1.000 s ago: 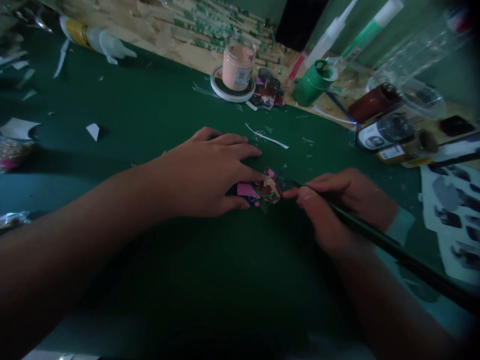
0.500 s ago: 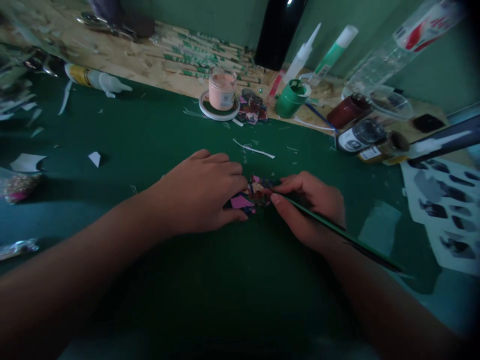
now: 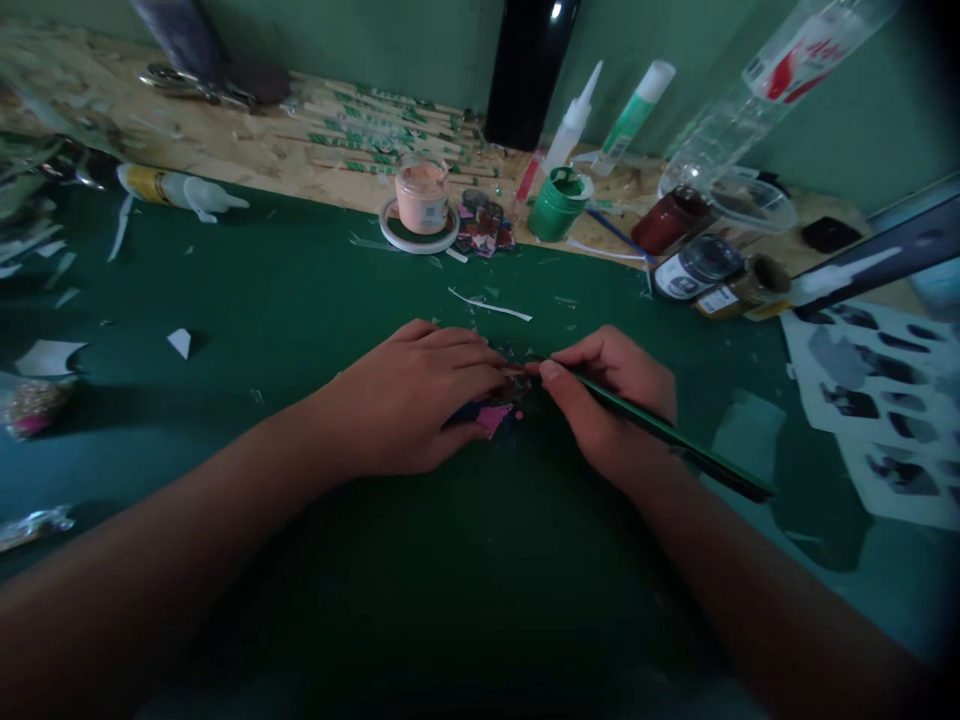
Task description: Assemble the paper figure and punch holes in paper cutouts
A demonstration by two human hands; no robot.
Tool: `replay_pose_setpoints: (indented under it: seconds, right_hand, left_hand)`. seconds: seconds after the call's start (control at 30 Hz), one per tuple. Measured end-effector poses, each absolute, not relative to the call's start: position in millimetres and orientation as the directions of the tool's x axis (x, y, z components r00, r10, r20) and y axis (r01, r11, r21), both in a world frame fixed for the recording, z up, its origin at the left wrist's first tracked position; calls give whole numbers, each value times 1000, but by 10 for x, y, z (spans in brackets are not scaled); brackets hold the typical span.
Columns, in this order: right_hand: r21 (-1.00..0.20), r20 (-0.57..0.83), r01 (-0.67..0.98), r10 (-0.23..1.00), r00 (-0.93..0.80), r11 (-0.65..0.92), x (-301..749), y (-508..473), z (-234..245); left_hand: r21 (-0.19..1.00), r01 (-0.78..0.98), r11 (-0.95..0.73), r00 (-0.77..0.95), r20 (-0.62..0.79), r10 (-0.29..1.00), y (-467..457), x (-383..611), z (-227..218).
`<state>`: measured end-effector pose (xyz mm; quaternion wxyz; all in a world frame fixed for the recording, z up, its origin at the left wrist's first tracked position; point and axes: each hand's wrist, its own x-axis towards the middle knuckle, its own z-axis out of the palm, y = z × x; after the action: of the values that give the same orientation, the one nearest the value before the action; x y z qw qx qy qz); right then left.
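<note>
A small painted piece [image 3: 495,416] with pink, brown and dark blue patches lies on the green work surface. My left hand [image 3: 420,400] rests over its left part, thumb below and fingers above, gripping it and hiding much of it. In my right hand [image 3: 611,395], pinched between thumb and fingers, is a slim paintbrush [image 3: 660,428] with a dark green handle. The handle slants down to the right over my wrist. The brush's tip reaches the right side of the painted piece; the exact contact is too small and dim to make out.
Behind the hands stand a peach paint jar [image 3: 422,198] on a round lid, an open green paint jar [image 3: 559,205] and a dark jar [image 3: 697,268]. A glue bottle [image 3: 180,188] lies at the left. Printed sheets [image 3: 862,400] lie at the right. White paper scraps [image 3: 491,304] are scattered about.
The paintbrush handle has swung slightly and my right hand has shifted a little. My left fingers now cover more of the painted piece. The whole view has moved slightly.
</note>
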<state>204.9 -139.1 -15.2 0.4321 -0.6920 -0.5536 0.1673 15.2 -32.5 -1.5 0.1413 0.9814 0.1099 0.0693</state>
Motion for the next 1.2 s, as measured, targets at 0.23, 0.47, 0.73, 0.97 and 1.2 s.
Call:
replay_pose_setpoints:
  seconds: [0.23, 0.47, 0.73, 0.97, 1.2]
  right_hand:
    - [-838, 120, 546, 977, 175, 5, 2192, -1358, -58]
    - [-779, 81, 615, 992, -93, 121, 2334, -1306, -55]
    - [-810, -13, 582, 991, -136, 69, 2354, -1264, -52]
    - [-821, 1, 563, 985, -171, 99, 2365, -1263, -69]
    - [-802, 38, 579, 981, -193, 145, 2360, -1259, -64]
  left_hand:
    - [123, 284, -951, 949, 107, 297, -402, 159, 80]
    - [215, 255, -943, 949, 129, 286, -359, 163, -8]
    - [279, 229, -933, 957, 114, 269, -298, 156, -120]
    - [299, 235, -925, 953, 115, 279, -290, 159, -127]
    - [306, 243, -921, 953, 100, 285, -295, 165, -104]
